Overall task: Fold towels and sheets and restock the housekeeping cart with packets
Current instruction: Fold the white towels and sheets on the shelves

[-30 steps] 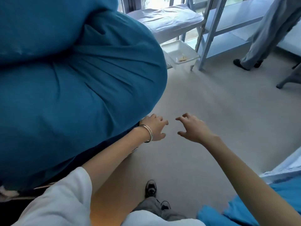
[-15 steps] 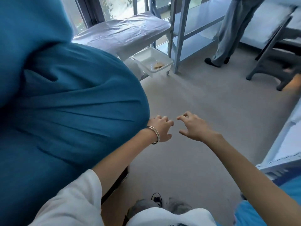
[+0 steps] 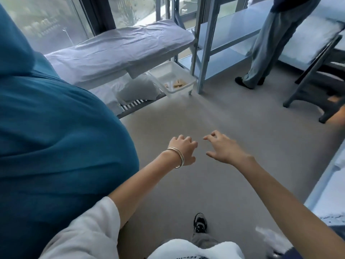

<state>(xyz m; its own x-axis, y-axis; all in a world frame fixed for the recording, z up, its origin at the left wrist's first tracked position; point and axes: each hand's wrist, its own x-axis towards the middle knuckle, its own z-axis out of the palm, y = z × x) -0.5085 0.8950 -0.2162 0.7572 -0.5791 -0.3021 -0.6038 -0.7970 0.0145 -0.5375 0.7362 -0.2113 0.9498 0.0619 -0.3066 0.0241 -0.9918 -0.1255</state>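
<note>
A big teal fabric bag (image 3: 61, 143) bulges over the left half of the view. My left hand (image 3: 183, 149), with a metal bangle on the wrist, hovers over the grey floor just right of the bag, fingers loosely curled and holding nothing. My right hand (image 3: 223, 148) hovers beside it, fingers relaxed and spread, empty. Ahead at the window stands a cart whose top carries a flat white sheet (image 3: 119, 47). A white tray (image 3: 172, 78) at the cart's right end holds a few tan packets (image 3: 177, 84). A pale bundle (image 3: 137, 89) lies on the lower shelf.
A blue-grey metal shelving rack (image 3: 222, 42) stands right of the cart. Another person's legs (image 3: 261, 53) are by the rack. A dark chair frame (image 3: 313, 90) is at right. A pale bed edge (image 3: 328, 174) runs along the right side. My shoe (image 3: 200, 222) is on the open carpet.
The view has swung up and left, so the cart, tray and window show more fully. Both hands stay empty and close together, now clear of the teal bag.
</note>
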